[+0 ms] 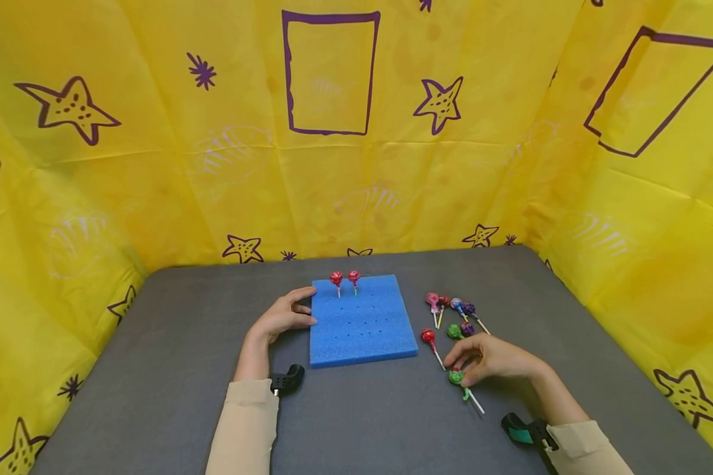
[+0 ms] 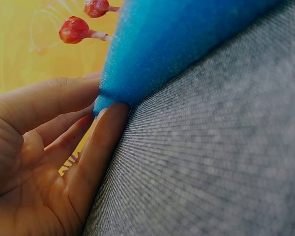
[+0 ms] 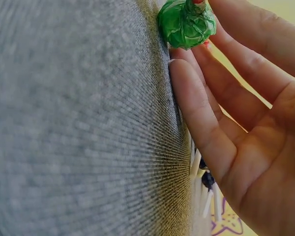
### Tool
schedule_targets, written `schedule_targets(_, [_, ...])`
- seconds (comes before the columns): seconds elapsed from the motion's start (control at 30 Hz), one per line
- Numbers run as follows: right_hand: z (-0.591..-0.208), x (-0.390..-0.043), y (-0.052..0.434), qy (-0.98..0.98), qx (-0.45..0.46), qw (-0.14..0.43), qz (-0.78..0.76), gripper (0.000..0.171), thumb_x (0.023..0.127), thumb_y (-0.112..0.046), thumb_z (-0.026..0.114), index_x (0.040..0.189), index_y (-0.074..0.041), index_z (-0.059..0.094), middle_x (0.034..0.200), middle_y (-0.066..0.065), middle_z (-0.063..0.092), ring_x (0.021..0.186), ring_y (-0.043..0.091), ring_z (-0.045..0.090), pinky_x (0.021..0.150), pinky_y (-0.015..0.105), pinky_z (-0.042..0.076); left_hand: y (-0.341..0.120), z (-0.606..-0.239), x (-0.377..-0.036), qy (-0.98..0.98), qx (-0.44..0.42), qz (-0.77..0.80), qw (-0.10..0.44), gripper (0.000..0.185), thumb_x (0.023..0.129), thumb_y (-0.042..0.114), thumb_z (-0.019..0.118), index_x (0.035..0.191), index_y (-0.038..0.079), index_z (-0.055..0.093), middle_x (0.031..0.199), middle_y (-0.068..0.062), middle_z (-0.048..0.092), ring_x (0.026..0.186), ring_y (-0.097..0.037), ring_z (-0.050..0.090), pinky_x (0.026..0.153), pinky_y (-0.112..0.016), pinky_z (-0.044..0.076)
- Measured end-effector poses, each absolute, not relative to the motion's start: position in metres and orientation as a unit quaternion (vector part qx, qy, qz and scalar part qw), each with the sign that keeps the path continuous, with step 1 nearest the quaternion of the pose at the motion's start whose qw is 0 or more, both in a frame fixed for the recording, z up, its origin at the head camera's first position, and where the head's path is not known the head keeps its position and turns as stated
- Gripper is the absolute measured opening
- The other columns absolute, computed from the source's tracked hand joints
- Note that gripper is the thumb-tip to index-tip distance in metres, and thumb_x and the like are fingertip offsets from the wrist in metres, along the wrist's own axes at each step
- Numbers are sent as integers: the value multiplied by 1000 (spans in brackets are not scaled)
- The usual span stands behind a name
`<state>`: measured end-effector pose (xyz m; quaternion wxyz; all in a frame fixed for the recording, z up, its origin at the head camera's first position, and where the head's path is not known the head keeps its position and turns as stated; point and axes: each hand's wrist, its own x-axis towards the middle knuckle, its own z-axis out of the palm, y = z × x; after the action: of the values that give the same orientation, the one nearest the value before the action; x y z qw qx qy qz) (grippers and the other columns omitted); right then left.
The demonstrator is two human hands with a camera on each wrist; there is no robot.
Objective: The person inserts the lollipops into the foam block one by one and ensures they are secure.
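Head view: two red lollipops (image 1: 345, 278) stand in the blue foam block (image 1: 361, 321); eight more lie loose on the grey surface (image 1: 166, 343).

By my reckoning the filling has barely begun, most holes being vacant. Left hand (image 1: 285, 315) rests with straight fingers against the block's edge; right hand (image 1: 494, 359) closes its fingers on a green lollipop (image 1: 456, 377) just off the surface. No readable writing or brand shows anywhere.

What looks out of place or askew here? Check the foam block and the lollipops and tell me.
Nothing stands out. The blue foam block lies flat on the gray table, with two red lollipops upright in its far row. The loose lollipops lie in a small cluster on the table. The right hand rests over a green lollipop.
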<state>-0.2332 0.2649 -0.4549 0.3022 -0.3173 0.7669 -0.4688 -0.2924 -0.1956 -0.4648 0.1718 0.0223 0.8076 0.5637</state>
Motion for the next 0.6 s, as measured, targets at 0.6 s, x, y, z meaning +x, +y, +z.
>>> schedule_targets(0.6, [-456, -232, 264, 772, -331, 295, -456, 32, 83, -10, 77, 111, 3, 69, 101, 27, 68, 85, 1, 62, 74, 20, 56, -196, -467, -293, 807, 27, 564, 173, 76, 85, 6, 74, 152, 16, 40, 157, -13, 33, 121, -28, 53, 88, -29, 57])
